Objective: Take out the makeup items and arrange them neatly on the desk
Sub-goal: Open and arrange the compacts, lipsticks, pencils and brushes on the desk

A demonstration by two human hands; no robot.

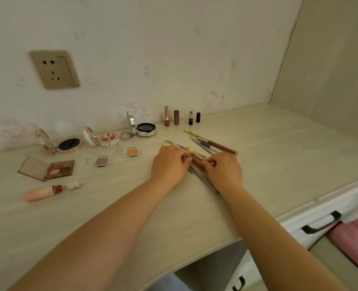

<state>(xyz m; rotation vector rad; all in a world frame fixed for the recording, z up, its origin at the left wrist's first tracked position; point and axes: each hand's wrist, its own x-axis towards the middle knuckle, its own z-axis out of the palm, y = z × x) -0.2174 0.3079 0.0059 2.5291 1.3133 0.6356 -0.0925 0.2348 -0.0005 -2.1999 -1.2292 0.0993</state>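
Several makeup brushes and pencils (197, 158) lie in a bundle on the pale desk (268, 164). My left hand (169, 162) and my right hand (224, 171) both curl their fingers round this bundle from either side. More brushes (211, 143) lie just behind, apart from my hands. Two open lipsticks with their caps (181, 118) stand by the wall. Three open compacts (69, 143) sit along the wall to the left.
An open eyeshadow palette (48, 169), two small shadow pans (101, 161) and a pink tube (48, 191) lie at the left. A wall socket (54, 69) is above them. The desk edge runs at the lower right, with a drawer handle (322, 224) beyond it.
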